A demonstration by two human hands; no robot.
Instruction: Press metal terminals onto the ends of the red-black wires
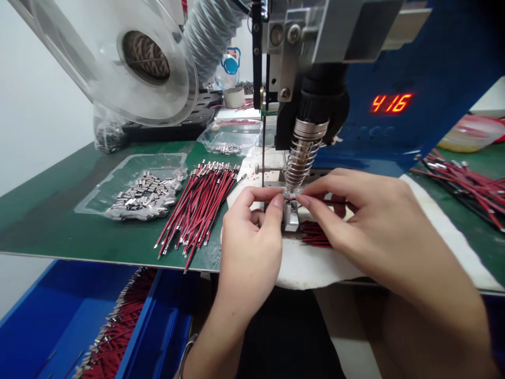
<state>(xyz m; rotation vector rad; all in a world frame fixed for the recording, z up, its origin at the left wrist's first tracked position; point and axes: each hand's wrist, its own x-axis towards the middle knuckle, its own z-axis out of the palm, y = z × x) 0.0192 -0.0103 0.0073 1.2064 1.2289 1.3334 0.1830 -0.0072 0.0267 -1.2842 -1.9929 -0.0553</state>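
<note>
My left hand [252, 226] is closed in a pinch right at the small metal fixture [291, 220]; what lies between its fingertips is too small and hidden to make out. From the other side, my right hand [366, 226] pinches a thin red and black wire [335, 201], its end reaching the fixture. Directly above both sets of fingertips hangs the spring-wrapped soldering head [303, 150] of a blue machine [355, 142]. Under my right fingers, a bundle of short red and black wires [314, 234] lies on white paper.
To the left are a pile of red-black wires with metal ends [201, 202] and a clear tray [98, 197] of small silver parts [144, 192]. A clear fume hood [94, 58] overhangs them. Blue bins [74, 295] sit below the table edge. More wires [469, 184] lie right.
</note>
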